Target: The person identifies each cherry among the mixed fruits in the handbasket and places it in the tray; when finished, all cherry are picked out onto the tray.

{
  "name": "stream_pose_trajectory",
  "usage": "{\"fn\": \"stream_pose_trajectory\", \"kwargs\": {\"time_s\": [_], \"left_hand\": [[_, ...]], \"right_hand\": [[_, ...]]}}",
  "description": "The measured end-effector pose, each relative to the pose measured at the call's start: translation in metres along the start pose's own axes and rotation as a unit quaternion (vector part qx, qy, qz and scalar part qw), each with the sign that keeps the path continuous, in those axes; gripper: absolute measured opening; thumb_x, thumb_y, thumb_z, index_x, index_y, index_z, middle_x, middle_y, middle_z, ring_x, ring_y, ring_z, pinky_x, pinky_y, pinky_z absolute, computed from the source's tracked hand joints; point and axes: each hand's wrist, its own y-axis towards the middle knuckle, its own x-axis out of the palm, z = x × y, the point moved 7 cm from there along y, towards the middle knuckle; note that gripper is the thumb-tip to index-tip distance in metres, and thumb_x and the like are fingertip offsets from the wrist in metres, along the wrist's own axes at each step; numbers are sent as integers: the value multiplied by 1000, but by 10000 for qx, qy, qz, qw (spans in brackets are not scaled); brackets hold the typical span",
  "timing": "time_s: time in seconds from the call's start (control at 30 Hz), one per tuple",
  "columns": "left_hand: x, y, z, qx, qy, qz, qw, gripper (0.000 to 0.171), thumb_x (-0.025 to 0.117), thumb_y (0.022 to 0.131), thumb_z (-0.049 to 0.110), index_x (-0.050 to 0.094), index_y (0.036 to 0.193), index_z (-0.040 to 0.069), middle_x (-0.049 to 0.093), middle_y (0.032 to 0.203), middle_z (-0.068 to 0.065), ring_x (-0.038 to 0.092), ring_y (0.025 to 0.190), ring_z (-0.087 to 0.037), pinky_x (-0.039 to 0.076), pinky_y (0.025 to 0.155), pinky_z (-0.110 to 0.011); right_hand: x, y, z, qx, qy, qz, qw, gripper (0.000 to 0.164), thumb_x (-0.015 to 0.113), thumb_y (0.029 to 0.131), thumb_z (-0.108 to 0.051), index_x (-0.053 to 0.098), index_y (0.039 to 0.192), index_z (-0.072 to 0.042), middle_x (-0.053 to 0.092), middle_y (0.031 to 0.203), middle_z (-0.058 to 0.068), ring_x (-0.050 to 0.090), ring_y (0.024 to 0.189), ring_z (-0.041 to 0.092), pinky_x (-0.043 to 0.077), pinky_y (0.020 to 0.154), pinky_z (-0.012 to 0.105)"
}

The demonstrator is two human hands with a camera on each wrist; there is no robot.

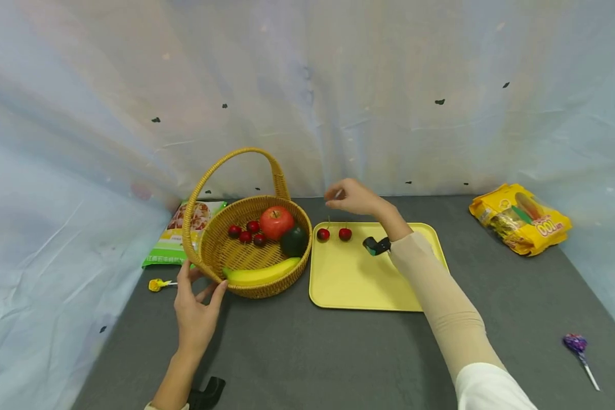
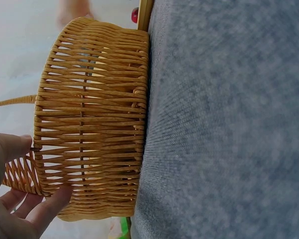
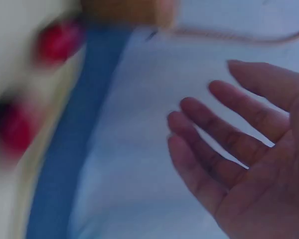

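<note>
My left hand [image 1: 197,310] grips the near-left rim of a round wicker basket [image 1: 261,292], thumb and fingers on either side of the handle's base. In the left wrist view, fingertips lie against the basket's woven wall [image 2: 89,134]. Inside the basket are a red apple [image 1: 275,222], a dark green avocado [image 1: 294,241], a banana [image 1: 261,274] and several cherries [image 1: 245,237]. Two more cherries [image 1: 345,234] sit at the back left of a yellow tray [image 1: 348,279]. Above the tray's back edge, my right hand [image 1: 355,197] holds nothing, its fingers loosely bent and apart [image 3: 214,124].
A green-and-white food bag [image 1: 176,239] lies behind the basket's left side, with a yellow lollipop [image 1: 156,285] before it. A yellow snack bag [image 1: 523,221] rests at the back right, and a purple lollipop [image 1: 575,343] at the front right. Pale sheeting [image 1: 364,102] hangs behind the grey table.
</note>
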Motion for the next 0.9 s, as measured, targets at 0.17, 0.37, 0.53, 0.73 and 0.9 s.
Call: {"fn": "stream_pose_trajectory", "kwargs": {"time_s": [0.17, 0.37, 0.53, 0.73, 0.9], "left_hand": [[-2, -1, 1, 19, -7, -15, 10000, 93, 75, 80, -16, 28, 156, 9, 52, 122, -22, 48, 118, -2, 53, 86, -10], [0, 1, 2, 23, -81, -55, 9999, 92, 75, 82, -14, 27, 156, 8, 52, 123, -24, 51, 118, -15, 54, 86, -12], [3, 1, -2, -131, -36, -87, 9999, 92, 75, 84, -10, 26, 158, 13, 51, 124, -21, 52, 118, -25, 56, 86, -16], [4, -2, -4, -73, 27, -84, 9999, 93, 75, 83, -11, 25, 158, 12, 52, 124, -23, 53, 117, -29, 56, 85, -16], [5, -1, -2, -37, -1, -98, 9999, 91, 75, 83, -10, 26, 157, 9, 52, 124, -25, 51, 117, -26, 55, 86, -14]], "right_hand": [[27, 51, -79, -969, 640, -77, 9932, 32, 64, 98, -12, 64, 126, 5, 67, 119, 16, 63, 110, 29, 53, 99, 36], [98, 92, -124, -1115, 1275, -1121, 9791, 45, 66, 98, -19, 55, 138, 0, 61, 133, 14, 57, 121, 23, 51, 98, 25], [143, 105, -111, -706, 1402, -1833, 9704, 56, 68, 97, -21, 49, 144, 0, 51, 143, 20, 52, 128, 27, 52, 96, 25], [171, 105, -95, -350, 1484, -2410, 9585, 62, 70, 96, -23, 45, 148, -1, 44, 150, 20, 40, 138, 33, 48, 102, 28], [177, 106, -96, -270, 1030, -2541, 9613, 68, 72, 94, -32, 44, 150, -7, 40, 155, 13, 33, 143, 31, 41, 111, 31]]}}
